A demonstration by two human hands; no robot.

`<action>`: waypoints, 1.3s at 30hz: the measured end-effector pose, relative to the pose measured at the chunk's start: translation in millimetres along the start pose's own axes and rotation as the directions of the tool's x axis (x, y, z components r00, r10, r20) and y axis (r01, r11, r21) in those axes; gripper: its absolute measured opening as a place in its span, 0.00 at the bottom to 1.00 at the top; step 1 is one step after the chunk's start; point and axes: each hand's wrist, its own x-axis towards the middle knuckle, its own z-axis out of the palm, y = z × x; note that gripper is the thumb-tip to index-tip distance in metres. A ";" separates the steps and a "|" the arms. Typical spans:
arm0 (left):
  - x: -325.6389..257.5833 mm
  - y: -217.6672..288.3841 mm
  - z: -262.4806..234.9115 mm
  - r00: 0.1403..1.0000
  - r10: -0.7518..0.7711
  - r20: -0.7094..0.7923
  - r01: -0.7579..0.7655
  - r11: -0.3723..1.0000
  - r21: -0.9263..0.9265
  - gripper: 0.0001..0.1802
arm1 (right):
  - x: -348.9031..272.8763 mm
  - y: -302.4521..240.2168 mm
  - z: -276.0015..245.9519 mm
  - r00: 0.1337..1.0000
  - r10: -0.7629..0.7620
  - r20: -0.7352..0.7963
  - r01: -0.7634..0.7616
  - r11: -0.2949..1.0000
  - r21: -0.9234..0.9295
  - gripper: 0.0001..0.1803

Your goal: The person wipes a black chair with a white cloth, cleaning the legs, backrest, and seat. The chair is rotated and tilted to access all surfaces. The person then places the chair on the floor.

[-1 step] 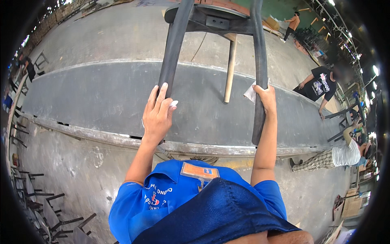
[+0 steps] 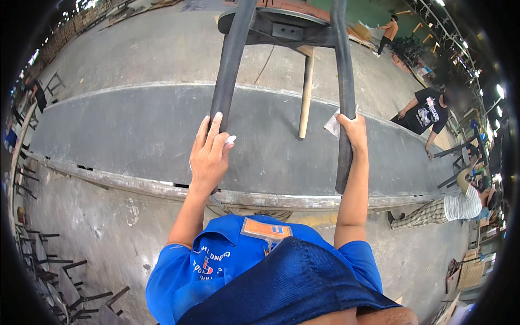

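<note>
A dark wooden chair frame (image 2: pixel 285 30) rises over the long grey table, its two long dark legs reaching toward me. My left hand (image 2: pixel 209 154) is around the lower part of the left leg (image 2: pixel 233 65), fingers laid along it. Something small and white (image 2: pixel 230 140) shows at its thumb side; its kind I cannot make out. The right leg (image 2: pixel 345 59) is gripped by my right hand (image 2: pixel 355 130), which also holds a thin whitish sheet (image 2: pixel 332 125) against it. Between them a bare, wood-coloured leg (image 2: pixel 306 97) points down over the table.
The grey table (image 2: pixel 135 130) runs across in front of me. At its right end a person in a black shirt (image 2: pixel 428 114) touches another dark frame (image 2: pixel 460 149). A person in a striped shirt (image 2: pixel 460 207) is at the right. Several dark chairs (image 2: pixel 70 287) stand at lower left.
</note>
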 end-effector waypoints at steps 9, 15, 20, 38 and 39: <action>12.1 -5.4 -1.1 0.999 0.041 0.028 -0.040 0.999 -0.020 0.07 | 2.7 0.1 2.5 1.000 -0.025 0.010 0.025 0.999 0.032 0.15; 54.4 -14.8 4.7 0.992 0.104 0.073 -0.108 0.992 0.060 0.07 | 1.8 0.1 4.1 0.999 -0.046 0.009 0.046 0.999 0.005 0.16; 129.8 -33.1 28.0 0.987 0.162 -0.004 -0.162 0.987 0.012 0.10 | -10.3 2.3 7.4 0.996 -0.088 -0.009 0.088 0.996 0.021 0.16; 219.8 -37.1 55.3 0.941 0.243 -0.233 -0.174 0.943 0.283 0.13 | -52.1 7.7 15.5 0.999 -0.024 -0.030 0.025 0.999 0.043 0.17; 217.0 -38.6 54.8 0.943 0.250 -0.219 -0.179 0.937 0.299 0.14 | -50.8 6.9 14.9 1.000 -0.019 -0.019 0.020 0.999 0.036 0.18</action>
